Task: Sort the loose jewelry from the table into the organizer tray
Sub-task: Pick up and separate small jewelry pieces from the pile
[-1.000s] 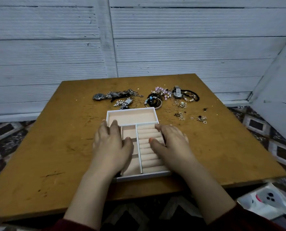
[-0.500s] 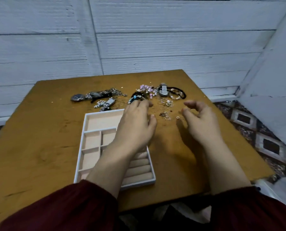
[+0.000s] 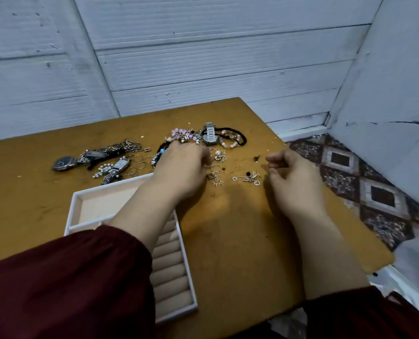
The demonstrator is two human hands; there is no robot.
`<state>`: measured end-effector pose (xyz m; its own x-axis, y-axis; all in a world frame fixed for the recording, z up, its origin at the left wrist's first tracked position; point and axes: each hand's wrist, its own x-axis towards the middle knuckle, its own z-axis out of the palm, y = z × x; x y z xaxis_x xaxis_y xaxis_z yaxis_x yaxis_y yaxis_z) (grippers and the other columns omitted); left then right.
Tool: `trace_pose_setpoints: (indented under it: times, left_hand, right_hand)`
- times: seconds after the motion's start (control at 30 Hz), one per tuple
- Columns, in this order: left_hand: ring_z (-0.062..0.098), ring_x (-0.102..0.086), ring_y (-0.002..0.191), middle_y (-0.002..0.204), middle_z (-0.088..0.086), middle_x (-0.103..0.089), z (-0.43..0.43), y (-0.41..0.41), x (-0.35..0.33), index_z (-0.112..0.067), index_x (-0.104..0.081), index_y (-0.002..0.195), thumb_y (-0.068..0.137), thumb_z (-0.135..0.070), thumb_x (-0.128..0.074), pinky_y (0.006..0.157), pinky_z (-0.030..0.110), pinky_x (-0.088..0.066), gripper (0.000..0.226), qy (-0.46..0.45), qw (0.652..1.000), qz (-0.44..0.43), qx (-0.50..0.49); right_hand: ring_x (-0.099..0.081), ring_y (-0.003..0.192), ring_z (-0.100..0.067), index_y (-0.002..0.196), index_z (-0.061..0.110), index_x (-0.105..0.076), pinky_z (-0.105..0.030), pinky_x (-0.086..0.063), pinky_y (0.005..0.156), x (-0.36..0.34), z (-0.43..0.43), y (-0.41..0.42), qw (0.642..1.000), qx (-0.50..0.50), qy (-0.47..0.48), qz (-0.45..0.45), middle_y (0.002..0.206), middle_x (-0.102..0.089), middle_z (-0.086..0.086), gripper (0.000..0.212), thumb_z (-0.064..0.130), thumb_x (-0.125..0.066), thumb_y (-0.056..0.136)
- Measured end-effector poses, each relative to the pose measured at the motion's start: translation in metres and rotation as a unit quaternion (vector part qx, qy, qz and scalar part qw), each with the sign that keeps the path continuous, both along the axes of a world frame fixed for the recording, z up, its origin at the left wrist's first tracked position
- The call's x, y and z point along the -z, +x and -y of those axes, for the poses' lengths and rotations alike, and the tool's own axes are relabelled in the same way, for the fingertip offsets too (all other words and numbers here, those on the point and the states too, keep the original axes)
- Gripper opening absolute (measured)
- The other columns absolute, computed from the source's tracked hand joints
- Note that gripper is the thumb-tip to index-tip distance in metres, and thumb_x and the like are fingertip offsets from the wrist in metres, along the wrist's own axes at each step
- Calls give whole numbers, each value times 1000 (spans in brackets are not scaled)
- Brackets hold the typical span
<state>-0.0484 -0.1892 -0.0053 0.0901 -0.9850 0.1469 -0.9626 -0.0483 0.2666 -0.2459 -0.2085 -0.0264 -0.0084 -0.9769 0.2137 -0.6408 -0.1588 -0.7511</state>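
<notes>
Both hands have been taken off the white-rimmed, peach-lined organizer tray (image 3: 69, 215) and brought forward to the loose jewelry (image 3: 179, 134), which is heaped on the brown wooden table (image 3: 240, 241) just beyond the tray (the compartments in view hold nothing). The left hand (image 3: 181, 167) is lowered over the small gold rings (image 3: 215, 167) with fingers curled down, presumably to pick one; whether anything is pinched cannot be told. The right hand (image 3: 294, 178) is held near the silver heart earrings (image 3: 246, 178), fingers loosely curled and empty, probably kept ready.

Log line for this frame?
stage: picking | left hand: on loose jewelry, grip unclear | right hand: empty | organizer tray: visible compartments empty
</notes>
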Motion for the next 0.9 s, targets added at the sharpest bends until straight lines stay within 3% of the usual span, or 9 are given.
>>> trace_pose_setpoints:
  times: [0.07, 0.13, 0.23, 0.4, 0.57, 0.77, 0.9]
  left_hand:
    - [27, -49, 108, 106, 1, -67, 4, 4, 2, -30, -68, 100, 90, -19, -57, 90, 40, -45, 18, 0, 1000, 9, -12]
    - [28, -47, 109, 108, 1, -67, 6, 6, 5, -29, -68, 101, 90, -18, -55, 90, 38, -44, 20, 1, 1000, 17, -26]
    - [29, -49, 108, 106, 1, -68, 11, 11, 10, -28, -68, 100, 89, -19, -54, 91, 38, -44, 20, 7, 999, 20, -36]
    - [31, -57, 102, 104, 4, -69, 15, 21, 8, -26, -69, 96, 88, -16, -53, 92, 41, -45, 20, -39, 997, -19, -67]
    - [29, -54, 101, 105, 3, -68, 18, 20, 15, -29, -66, 97, 87, -20, -52, 91, 40, -43, 19, -24, 998, 21, -59]
    - [32, -47, 112, 115, 8, -62, 28, 5, 15, -26, -65, 112, 92, -18, -48, 95, 41, -41, 27, -28, 999, 28, -37]
    - [30, -42, 117, 120, 6, -57, 40, -8, 13, -30, -62, 122, 98, -29, -46, 99, 40, -34, 28, -24, 998, 58, 0]
  right_hand:
    - [-59, 102, -20, 92, 35, -63, -46, -43, 99, 3, 1, -1, 999, -6, 13, -42, 88, -64, 15, 20, 17, -60, 86]
    - [-50, 116, -24, 101, 36, -64, -44, -32, 108, 5, 2, -1, 993, -17, 34, -114, 107, -64, 9, 17, 25, -57, 91]
    - [-33, 126, -25, 123, 39, -59, -40, -20, 108, 4, 1, 1, 979, -40, 49, -193, 128, -51, 3, 30, 31, -45, 98]
    - [-29, 126, -26, 125, 40, -58, -41, -17, 108, 5, 2, 3, 972, -52, 45, -222, 129, -47, 2, 31, 36, -43, 98]
    - [-28, 127, -27, 118, 38, -62, -41, -17, 107, 4, 2, 7, 974, -38, 36, -219, 126, -48, 1, 27, 39, -45, 97]
    - [-31, 126, -25, 116, 36, -62, -39, -20, 104, 5, 1, 9, 976, -26, 27, -216, 124, -50, 1, 25, 39, -48, 96]
    - [-31, 126, -24, 122, 34, -59, -38, -20, 105, 4, 0, 7, 976, -24, 30, -213, 127, -49, 1, 28, 38, -47, 97]
